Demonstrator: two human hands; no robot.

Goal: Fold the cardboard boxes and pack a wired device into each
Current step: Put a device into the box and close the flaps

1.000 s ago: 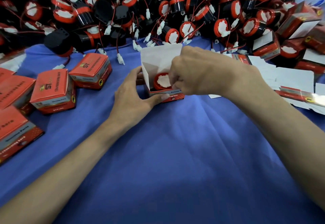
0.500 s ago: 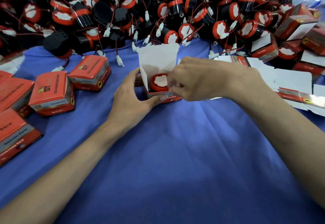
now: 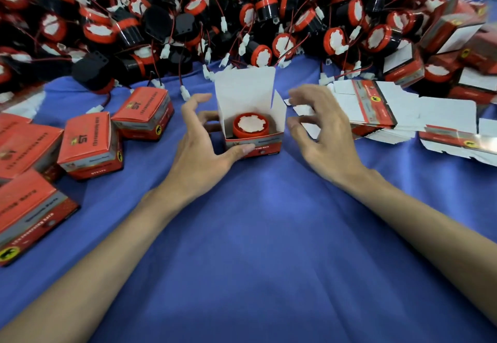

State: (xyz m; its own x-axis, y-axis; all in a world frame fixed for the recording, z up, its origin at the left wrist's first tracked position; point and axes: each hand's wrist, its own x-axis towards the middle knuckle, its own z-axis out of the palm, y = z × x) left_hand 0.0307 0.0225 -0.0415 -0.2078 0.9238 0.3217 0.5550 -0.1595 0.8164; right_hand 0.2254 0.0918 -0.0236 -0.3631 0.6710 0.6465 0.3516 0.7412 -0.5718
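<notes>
A small red cardboard box [image 3: 265, 147] stands on the blue cloth in the middle, its white lid flap upright and side flaps out. Inside sits a round red and black wired device [image 3: 250, 125], white face up. My left hand [image 3: 200, 143] holds the box, thumb pressed on its front wall and fingers round its left side. Just right of the box hovers my right hand [image 3: 320, 127], its fingers loosely curled and apart from the box, holding nothing.
A big heap of wired devices [image 3: 215, 14] fills the back. Several closed red boxes [image 3: 88, 143] lie at the left. Flat unfolded box blanks [image 3: 376, 108] are stacked at the right, with more boxes [image 3: 454, 25] behind them. The blue cloth [image 3: 269, 235] covers the table.
My right hand has come off the box top and moved to the right, leaving the device uncovered inside. My left hand has stayed on the box.
</notes>
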